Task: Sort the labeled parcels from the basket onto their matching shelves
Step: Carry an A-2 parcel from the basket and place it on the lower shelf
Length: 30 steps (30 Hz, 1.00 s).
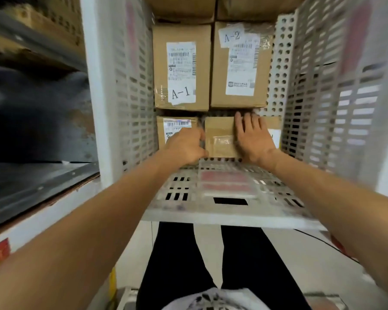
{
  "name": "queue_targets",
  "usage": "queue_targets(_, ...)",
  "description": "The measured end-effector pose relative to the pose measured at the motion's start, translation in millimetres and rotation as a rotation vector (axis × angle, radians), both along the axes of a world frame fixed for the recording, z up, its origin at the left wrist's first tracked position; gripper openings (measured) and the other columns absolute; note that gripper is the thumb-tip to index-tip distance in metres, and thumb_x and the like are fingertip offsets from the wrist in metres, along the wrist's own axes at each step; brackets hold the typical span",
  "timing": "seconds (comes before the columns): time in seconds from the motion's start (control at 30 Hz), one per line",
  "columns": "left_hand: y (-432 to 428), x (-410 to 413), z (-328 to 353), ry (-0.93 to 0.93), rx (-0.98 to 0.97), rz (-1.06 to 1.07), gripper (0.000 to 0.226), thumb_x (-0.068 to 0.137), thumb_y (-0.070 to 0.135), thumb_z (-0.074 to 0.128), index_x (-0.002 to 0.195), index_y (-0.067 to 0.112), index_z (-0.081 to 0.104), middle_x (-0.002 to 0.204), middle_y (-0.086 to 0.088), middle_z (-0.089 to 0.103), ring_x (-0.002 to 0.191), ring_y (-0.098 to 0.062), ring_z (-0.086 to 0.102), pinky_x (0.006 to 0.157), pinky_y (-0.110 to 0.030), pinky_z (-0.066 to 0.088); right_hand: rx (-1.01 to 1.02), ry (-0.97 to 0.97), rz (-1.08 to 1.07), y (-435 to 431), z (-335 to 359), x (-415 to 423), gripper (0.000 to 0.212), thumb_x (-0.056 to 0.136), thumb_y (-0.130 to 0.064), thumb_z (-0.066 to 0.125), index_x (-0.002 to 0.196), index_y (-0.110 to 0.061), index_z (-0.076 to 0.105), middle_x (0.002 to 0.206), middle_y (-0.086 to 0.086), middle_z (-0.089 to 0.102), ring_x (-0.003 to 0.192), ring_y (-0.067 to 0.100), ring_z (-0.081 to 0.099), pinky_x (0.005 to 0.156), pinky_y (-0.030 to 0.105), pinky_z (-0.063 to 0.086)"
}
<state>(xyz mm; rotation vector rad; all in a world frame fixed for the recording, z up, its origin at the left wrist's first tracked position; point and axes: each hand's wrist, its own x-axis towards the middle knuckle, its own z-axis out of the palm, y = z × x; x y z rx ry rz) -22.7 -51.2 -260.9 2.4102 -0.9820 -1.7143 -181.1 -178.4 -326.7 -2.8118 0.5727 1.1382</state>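
Cardboard parcels fill a tall white perforated basket. A parcel labelled A-1 lies at upper left and one labelled A-2 at upper right. Below them lie a small parcel with a barcode label and a plain taped brown parcel. My left hand grips the left edge of the plain parcel, fingers curled down its side. On the parcel's right side lies my right hand, fingers straight and flat. Another parcel peeks out beyond the right hand.
Metal shelves with cardboard boxes stand at the left. The basket's near wall lies below my wrists. More boxes sit at the basket's far end. My legs and the pale floor show below.
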Motion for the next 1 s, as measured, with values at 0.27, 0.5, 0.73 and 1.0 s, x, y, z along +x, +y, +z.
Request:
queue_targets(0.27, -1.5, 16.3, 39.1, 0.020, -0.032, 0.056, 0.033, 0.077, 0.024, 0.073, 0.105, 0.017, 0.057, 0.096, 0.001, 0.061, 0.094, -0.019, 0.059, 0.083, -0.036, 0.051, 0.179, -0.107, -0.128, -8.2, 74.2, 9.6, 0.131, 0.052, -0.053, 0.082, 0.148, -0.001, 0.009, 0.140, 0.019, 0.034, 0.129, 0.036, 0.034, 0.109, 0.045, 0.032)
queue_targets(0.5, -32.5, 41.2, 134.8, 0.014, -0.176, 0.265, 0.040, 0.075, 0.032, 0.073, 0.107, 0.022, 0.052, 0.093, 0.003, 0.062, 0.082, -0.015, 0.059, 0.068, -0.029, 0.049, 0.062, -0.309, -0.260, -40.5, 192.6, 29.5, 0.129, 0.045, -0.055, 0.085, 0.144, -0.006, 0.017, 0.132, 0.013, 0.038, 0.120, 0.030, 0.037, 0.104, 0.041, 0.034)
queue_targets(0.73, -79.9, 67.2, 252.6, 0.236, -0.385, 0.606, 0.080, 0.078, 0.048, 0.073, 0.141, 0.016, 0.035, 0.139, -0.003, 0.050, 0.120, -0.022, 0.054, 0.094, -0.039, 0.048, 0.108, -0.691, -0.747, -70.3, 306.9, 93.7, 0.129, 0.043, -0.061, 0.087, 0.140, -0.003, 0.022, 0.137, 0.018, 0.034, 0.126, 0.035, 0.031, 0.104, 0.047, 0.032)
queue_targets(1.0, -91.8, 96.2, 332.5, 0.205, -0.811, 0.611, 0.068, 0.088, 0.032, 0.066, 0.141, 0.043, 0.025, 0.129, -0.002, 0.057, 0.116, -0.019, 0.055, 0.079, -0.027, 0.050, 0.624, -0.989, -0.902, -86.5, 390.7, 103.5, 0.065, 0.073, -0.009, 0.078, 0.124, -0.018, 0.038, 0.118, 0.000, 0.054, 0.109, 0.014, 0.056, 0.080, 0.019, 0.052)
